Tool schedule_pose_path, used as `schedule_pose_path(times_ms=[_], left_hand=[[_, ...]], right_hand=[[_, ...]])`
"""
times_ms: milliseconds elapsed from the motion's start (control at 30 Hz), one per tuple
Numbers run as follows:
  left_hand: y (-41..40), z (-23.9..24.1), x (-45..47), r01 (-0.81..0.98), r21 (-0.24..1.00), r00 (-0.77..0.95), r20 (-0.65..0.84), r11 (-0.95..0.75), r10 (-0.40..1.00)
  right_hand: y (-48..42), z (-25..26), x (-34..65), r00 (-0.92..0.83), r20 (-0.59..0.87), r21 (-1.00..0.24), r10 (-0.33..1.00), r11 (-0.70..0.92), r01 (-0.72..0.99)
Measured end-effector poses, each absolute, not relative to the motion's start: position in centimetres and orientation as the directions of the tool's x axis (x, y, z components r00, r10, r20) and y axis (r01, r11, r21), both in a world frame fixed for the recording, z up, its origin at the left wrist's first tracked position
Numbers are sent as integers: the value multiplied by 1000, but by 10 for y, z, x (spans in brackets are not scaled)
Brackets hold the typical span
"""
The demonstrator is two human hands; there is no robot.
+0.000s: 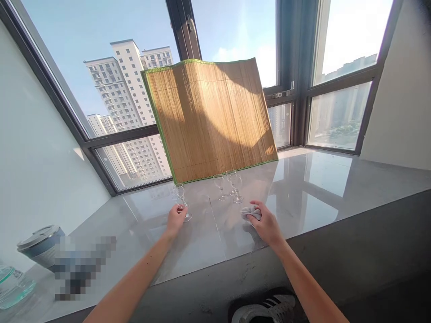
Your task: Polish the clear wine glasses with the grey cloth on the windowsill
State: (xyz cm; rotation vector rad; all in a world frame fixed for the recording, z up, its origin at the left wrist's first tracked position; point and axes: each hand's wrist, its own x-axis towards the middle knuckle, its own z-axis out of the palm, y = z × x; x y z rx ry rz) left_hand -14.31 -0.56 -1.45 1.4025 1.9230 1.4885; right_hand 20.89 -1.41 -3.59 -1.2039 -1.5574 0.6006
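Observation:
My left hand [176,219] pinches the stem of a small clear stemmed glass [179,192], which stands upright on or just above the glossy grey sill [202,242]; whether its foot touches the surface I cannot tell. Bunched in the fingers of my right hand [267,224] is a light grey cloth [249,212], held low over the sill. Between and beyond my hands stand more clear stemmed glasses: one on the left [219,183], and a pair overlapping to its right, the nearer glass [237,190] partly covering the farther glass [231,176].
A bamboo mat [212,121] with green edging leans against the window frame [183,27] behind the glasses. At the left are a lidded cup [42,246], a clear bottle [15,287] and a pixelated patch. Below the sill's front edge a striped shoe [269,309] shows.

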Motion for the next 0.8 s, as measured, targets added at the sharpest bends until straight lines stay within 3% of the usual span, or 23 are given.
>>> schedule_pose_path(times_ms=[167,333,400,533,567,700,800], left_hand=[[1,-15,-146,511,859,-464,295,-19,835],[-28,-10,-127,477,874,-727,330,96,602],[-43,-10,-108,497,868,-626,365,-8,689],[-39,-9,-58,597,762,-187,435,-250,880],[-27,-7,-46,575,778,-162,410,-252,898],[44,1,-9,444,892,-323,247,-84,914],[91,4,6,357,934,-293,128,-16,947]], right_hand=[[-13,-37,209,43,417,-846,908,370,385],[-13,-36,208,45,410,-851,911,365,377],[-12,-35,207,40,407,-854,912,365,371],[-11,-36,207,43,409,-856,912,366,365],[-11,-37,207,51,414,-856,909,369,362],[-13,-36,209,68,422,-866,904,380,327],[-15,-33,210,68,407,-875,911,367,315]])
